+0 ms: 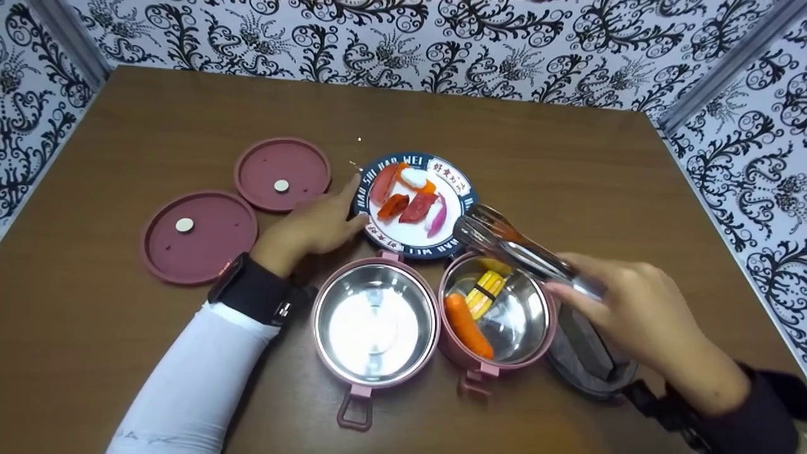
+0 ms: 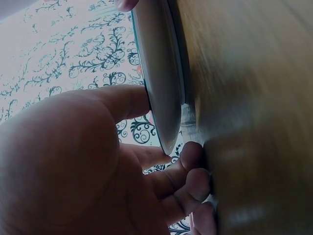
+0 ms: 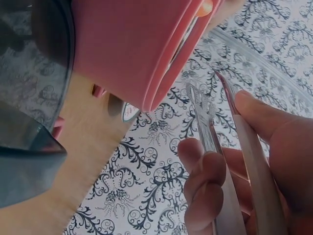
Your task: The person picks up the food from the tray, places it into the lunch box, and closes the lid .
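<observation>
Fingers of the right hand (image 1: 637,309) curl round a pair of shiny metal tongs (image 1: 514,249), whose tips hang over the far rim of the right pink steel-lined lunch tin (image 1: 533,328); fingers of the left hand (image 1: 312,227) lie fairly straight, thumb and fingertips touching the left edge of the round white plate with a dark blue lettered rim (image 1: 463,189).

Beneath everything lies the brown wooden table (image 1: 157,113). Two round dark-pink lids (image 1: 211,236) lie flat on it, left of the plate. Nearest the person, the left pink steel-lined lunch tin (image 1: 376,328) stands just beside the right one. Red, orange and pink food pieces (image 1: 410,198) sit on the plate. An orange carrot (image 1: 468,326) and a yellow corn piece (image 1: 484,291) lie inside the right tin.
</observation>
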Demonstrator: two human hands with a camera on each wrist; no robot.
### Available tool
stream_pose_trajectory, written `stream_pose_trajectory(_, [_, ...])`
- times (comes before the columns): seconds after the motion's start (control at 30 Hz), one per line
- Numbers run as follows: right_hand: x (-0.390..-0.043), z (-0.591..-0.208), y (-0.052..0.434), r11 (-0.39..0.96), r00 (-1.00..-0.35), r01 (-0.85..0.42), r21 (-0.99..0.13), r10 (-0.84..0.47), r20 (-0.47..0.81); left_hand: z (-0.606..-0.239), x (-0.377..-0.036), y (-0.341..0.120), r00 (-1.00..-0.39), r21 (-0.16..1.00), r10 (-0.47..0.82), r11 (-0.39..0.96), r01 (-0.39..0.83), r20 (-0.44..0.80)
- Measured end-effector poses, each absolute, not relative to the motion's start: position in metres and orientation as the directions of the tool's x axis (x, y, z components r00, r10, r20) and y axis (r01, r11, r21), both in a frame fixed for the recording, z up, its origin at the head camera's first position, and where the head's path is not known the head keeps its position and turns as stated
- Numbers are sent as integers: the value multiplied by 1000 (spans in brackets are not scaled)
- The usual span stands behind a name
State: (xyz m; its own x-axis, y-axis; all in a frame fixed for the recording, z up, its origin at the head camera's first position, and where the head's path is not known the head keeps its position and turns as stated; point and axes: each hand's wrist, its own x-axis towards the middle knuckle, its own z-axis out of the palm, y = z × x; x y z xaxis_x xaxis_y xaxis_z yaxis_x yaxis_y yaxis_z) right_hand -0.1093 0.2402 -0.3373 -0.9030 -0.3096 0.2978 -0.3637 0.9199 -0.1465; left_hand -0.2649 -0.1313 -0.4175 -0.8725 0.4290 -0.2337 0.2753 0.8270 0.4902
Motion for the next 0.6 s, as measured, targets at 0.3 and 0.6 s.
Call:
stream_pose_trajectory(0.3, [-149, -330, 224, 925, -918, -364, -111, -335, 211, -415, -265, -130, -873, 496, 431, 823, 277, -228])
stream_pose_trajectory(0.6, [-187, -329, 205, 928, -924, -364, -76, -349, 159, -419, -265, -132, -872, 509, 429, 819, 264, -237])
